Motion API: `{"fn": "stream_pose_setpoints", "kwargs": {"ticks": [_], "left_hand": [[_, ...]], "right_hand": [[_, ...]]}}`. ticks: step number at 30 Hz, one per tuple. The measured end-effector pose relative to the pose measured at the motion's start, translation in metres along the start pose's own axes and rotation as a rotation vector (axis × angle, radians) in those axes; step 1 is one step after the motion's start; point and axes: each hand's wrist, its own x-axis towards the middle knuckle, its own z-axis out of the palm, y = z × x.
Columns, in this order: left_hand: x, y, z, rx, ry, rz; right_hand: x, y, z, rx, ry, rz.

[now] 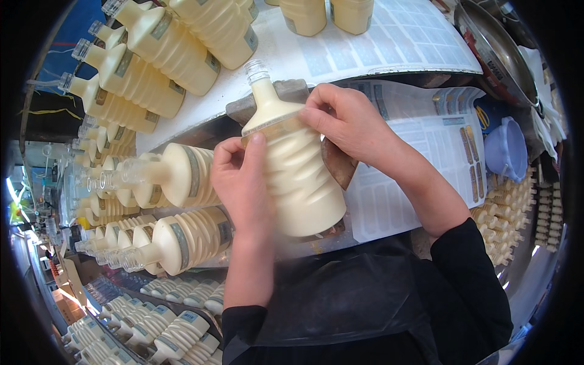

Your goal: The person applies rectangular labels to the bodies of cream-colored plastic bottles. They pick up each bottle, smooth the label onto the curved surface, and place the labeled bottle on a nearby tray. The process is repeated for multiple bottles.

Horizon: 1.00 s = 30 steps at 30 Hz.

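A cream bottle (304, 188) with a swirled, ridged body and a clear threaded neck leans in front of me, its mouth pointing away. Around its shoulder runs a narrow gold label strip (277, 129). The thumb of my left hand (234, 176) presses the strip's left end, with the fingers curled. At the strip's right end, my right hand (344, 115) pinches with thumb and forefinger together. Behind the neck sits a grey block (240, 111). A brown wedge-like piece (337, 163) shows under the bottle's right side.
Similar labelled bottles (188, 176) lie stacked on my left, with more (173, 42) on the white table (201, 112). Label sheets (395, 201) spread to the right. Farther right are a purple bucket (507, 149), a metal pan (505, 48) and rows of bottles (505, 219).
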Motion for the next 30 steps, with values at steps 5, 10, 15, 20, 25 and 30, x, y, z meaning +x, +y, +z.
{"fn": "stream_pose_setpoints", "kwargs": {"ticks": [5, 10, 15, 20, 25, 30], "left_hand": [[0.002, 0.005, 0.005, 0.120, 0.025, 0.018], [-0.003, 0.019, 0.016, 0.050, -0.075, -0.078], [0.005, 0.009, 0.016, 0.291, -0.118, -0.077], [0.005, 0.009, 0.016, 0.237, -0.111, -0.098], [0.005, 0.010, 0.015, 0.205, -0.110, -0.106], [0.006, 0.009, 0.014, 0.173, -0.109, -0.115]], "right_hand": [[0.007, 0.016, 0.000, 0.261, -0.038, 0.020], [0.001, 0.022, -0.006, 0.576, -0.141, 0.165], [-0.003, 0.018, 0.014, 0.417, -0.073, 0.110], [-0.004, 0.011, 0.010, 0.341, -0.070, 0.149], [-0.003, 0.013, 0.012, 0.354, -0.067, 0.139], [-0.002, 0.015, 0.013, 0.329, -0.055, 0.121]]}}
